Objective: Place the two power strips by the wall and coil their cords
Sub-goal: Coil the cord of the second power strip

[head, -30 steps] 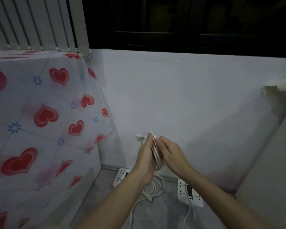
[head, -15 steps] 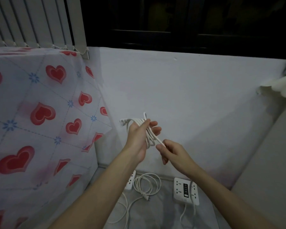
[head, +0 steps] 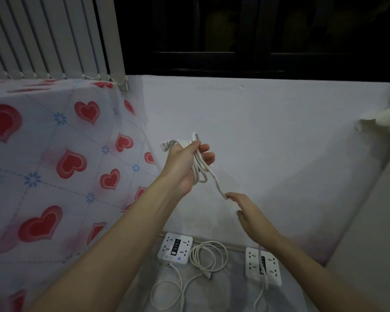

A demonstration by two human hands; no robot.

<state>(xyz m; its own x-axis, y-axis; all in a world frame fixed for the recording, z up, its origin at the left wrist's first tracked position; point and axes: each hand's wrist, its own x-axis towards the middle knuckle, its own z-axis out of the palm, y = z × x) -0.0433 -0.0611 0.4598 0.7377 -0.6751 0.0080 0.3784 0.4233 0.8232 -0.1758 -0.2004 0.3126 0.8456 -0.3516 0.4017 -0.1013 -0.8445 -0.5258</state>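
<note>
Power strips, two of them, lay flat on the floor [head: 223, 296] against the foot of the white wall [head: 268, 136]. We saw the left strip [head: 175, 248] with its long axis running away from us toward the wall, its own cord [head: 208, 257] lying in a loose coil on the floor just beside it on the right. The right strip [head: 262, 266] lay the same way, long axis toward the wall, well apart from the first.

We held the right strip's cord [head: 200, 170] up in front of the wall. Our left hand [head: 185, 164] was curled round a bundle of its loops, the plug end [head: 166, 145] sticking out to the left past the thumb side. From the bundle one strand ran down and to the right to our right hand [head: 248, 212], whose grip was mostly open: fingers loosely extended, the strand touching the fingertips [head: 229, 195]. We could not tell whether they pinched it. Below that hand the cord dropped across the right strip's face.

A heart-patterned cloth [head: 54, 167] hung at our left.
</note>
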